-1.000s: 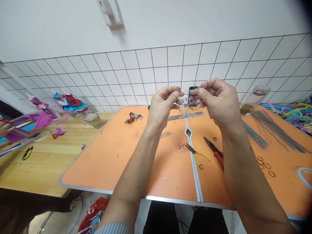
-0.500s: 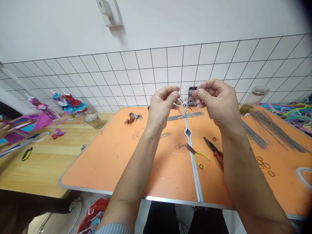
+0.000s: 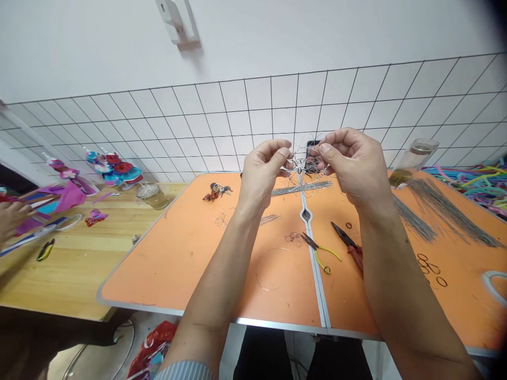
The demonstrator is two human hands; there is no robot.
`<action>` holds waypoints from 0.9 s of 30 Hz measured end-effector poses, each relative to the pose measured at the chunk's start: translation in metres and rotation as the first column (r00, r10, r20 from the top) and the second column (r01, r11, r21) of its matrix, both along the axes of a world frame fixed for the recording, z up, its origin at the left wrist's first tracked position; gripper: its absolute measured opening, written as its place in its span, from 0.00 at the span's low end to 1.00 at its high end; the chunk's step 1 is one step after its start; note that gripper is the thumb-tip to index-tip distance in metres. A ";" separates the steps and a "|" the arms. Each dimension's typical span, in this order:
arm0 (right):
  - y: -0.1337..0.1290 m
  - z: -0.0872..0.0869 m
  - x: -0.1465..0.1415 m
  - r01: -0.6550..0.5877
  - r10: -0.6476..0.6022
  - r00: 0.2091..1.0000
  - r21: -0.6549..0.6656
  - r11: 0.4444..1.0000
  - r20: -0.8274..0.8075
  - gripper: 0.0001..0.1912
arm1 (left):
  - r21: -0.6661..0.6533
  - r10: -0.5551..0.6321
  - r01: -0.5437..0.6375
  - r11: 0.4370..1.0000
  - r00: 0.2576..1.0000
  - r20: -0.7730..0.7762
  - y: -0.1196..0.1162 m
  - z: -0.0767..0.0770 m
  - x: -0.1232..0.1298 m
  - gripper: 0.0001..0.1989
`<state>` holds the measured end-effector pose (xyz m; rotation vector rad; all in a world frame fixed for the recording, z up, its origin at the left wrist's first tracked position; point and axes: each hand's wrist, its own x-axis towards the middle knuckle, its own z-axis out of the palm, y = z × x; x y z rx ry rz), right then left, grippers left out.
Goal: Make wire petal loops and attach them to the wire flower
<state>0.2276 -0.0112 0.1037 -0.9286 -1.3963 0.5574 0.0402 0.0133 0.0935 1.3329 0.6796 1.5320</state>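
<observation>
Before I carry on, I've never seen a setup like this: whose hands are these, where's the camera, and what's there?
These are a person's bare hands, seen from one camera worn on their head, looking forward and down. The left hand and right hand pinch a tangle of thin wire between them, above the orange table. On it lie yellow-handled pliers, red-handled pliers partly hidden by the right forearm, dark rings and straight wires. Another person's hand shows at far left, over a wooden table.
</observation>
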 end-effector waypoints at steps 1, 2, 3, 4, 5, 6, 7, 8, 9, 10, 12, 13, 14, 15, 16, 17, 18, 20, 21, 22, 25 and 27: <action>0.000 0.000 0.000 0.001 -0.001 1.000 0.000 1.000 0.001 0.07 | -0.007 0.002 -0.002 1.000 1.000 -0.001 0.000 0.001 0.000 0.03; 0.000 0.000 0.000 0.002 -0.002 1.000 0.000 1.000 0.002 0.07 | -0.015 0.007 -0.007 1.000 1.000 -0.005 -0.001 0.001 0.000 0.04; 0.000 0.000 0.000 0.004 -0.004 1.000 0.000 1.000 0.003 0.07 | -0.022 0.012 -0.012 1.000 1.000 -0.009 -0.001 0.002 0.000 0.05; 0.000 0.001 0.000 0.006 -0.006 1.000 -0.003 1.000 0.005 0.07 | -0.027 0.014 -0.015 1.000 1.000 -0.011 -0.001 0.003 0.001 0.05; -0.001 0.001 0.000 0.009 -0.009 1.000 -0.004 1.000 0.007 0.07 | -0.030 0.015 -0.016 0.999 1.000 -0.010 -0.002 0.003 0.001 0.06; -0.001 0.000 0.000 0.013 -0.013 1.000 -0.003 1.000 0.008 0.07 | -0.032 0.015 -0.015 0.999 1.000 -0.007 -0.002 0.004 0.001 0.06; -0.001 0.000 0.000 0.017 -0.017 1.000 -0.002 1.000 0.008 0.07 | -0.032 0.012 -0.012 0.999 1.000 -0.002 -0.002 0.004 0.001 0.06; -0.001 0.000 0.000 0.020 -0.020 1.000 -0.002 1.000 0.007 0.06 | -0.032 0.008 -0.008 0.999 1.000 0.004 -0.002 0.004 0.001 0.06; -0.001 0.000 0.000 0.022 -0.022 1.000 -0.002 1.000 0.004 0.06 | -0.031 0.003 -0.002 1.000 1.000 0.010 -0.002 0.004 0.001 0.06; -0.001 0.000 0.000 0.022 -0.022 1.000 -0.001 1.000 0.000 0.05 | -0.030 -0.002 0.002 1.000 1.000 0.015 -0.002 0.004 0.000 0.05; 0.000 0.000 0.000 0.022 -0.022 1.000 0.001 1.000 -0.004 0.05 | -0.033 -0.005 0.005 0.999 1.000 0.018 -0.002 0.003 0.000 0.05; 0.000 0.000 0.000 0.024 -0.024 1.000 0.002 1.000 -0.002 0.05 | -0.036 -0.002 0.003 0.999 1.000 0.015 -0.002 0.003 0.000 0.04; 0.000 0.000 0.000 0.026 -0.026 1.000 0.005 1.000 0.001 0.05 | -0.040 0.001 -0.001 0.999 1.000 0.010 -0.002 0.003 0.000 0.04; 0.000 0.000 0.000 0.028 -0.028 1.000 0.006 1.000 0.004 0.06 | -0.043 0.004 -0.004 0.999 1.000 0.005 -0.002 0.003 0.000 0.05; 0.000 0.000 0.000 0.032 -0.032 0.999 0.006 0.999 0.005 0.06 | -0.044 0.005 -0.005 0.999 1.000 0.002 -0.002 0.003 0.000 0.05; 0.000 0.000 0.000 0.033 -0.033 0.999 0.006 0.999 0.006 0.07 | -0.043 0.005 -0.005 0.999 1.000 0.001 -0.002 0.004 0.000 0.05; 0.000 0.001 0.000 0.034 -0.034 0.999 0.006 0.999 0.004 0.07 | -0.043 0.003 -0.003 0.999 1.000 0.002 -0.002 0.004 0.000 0.05; 0.001 0.001 0.000 0.035 -0.035 0.999 0.011 0.999 0.003 0.07 | -0.044 0.002 -0.002 0.999 1.000 0.003 -0.002 0.004 0.000 0.05; 0.001 0.001 0.000 0.035 -0.035 0.999 0.013 0.999 0.003 0.06 | -0.045 0.002 -0.002 0.999 1.000 0.003 -0.002 0.004 0.000 0.05; 0.001 0.001 0.000 0.036 -0.036 0.999 0.015 0.999 0.003 0.06 | -0.047 0.001 -0.001 0.999 1.000 0.002 -0.002 0.004 0.000 0.04; 0.001 0.001 0.001 0.042 -0.042 0.999 0.013 0.999 -0.003 0.05 | -0.046 -0.004 0.004 0.999 1.000 0.010 -0.002 0.004 -0.001 0.04; 0.002 0.001 0.002 0.043 -0.043 0.999 0.014 0.999 -0.010 0.05 | -0.040 -0.008 0.009 0.999 1.000 0.015 -0.002 0.003 -0.001 0.03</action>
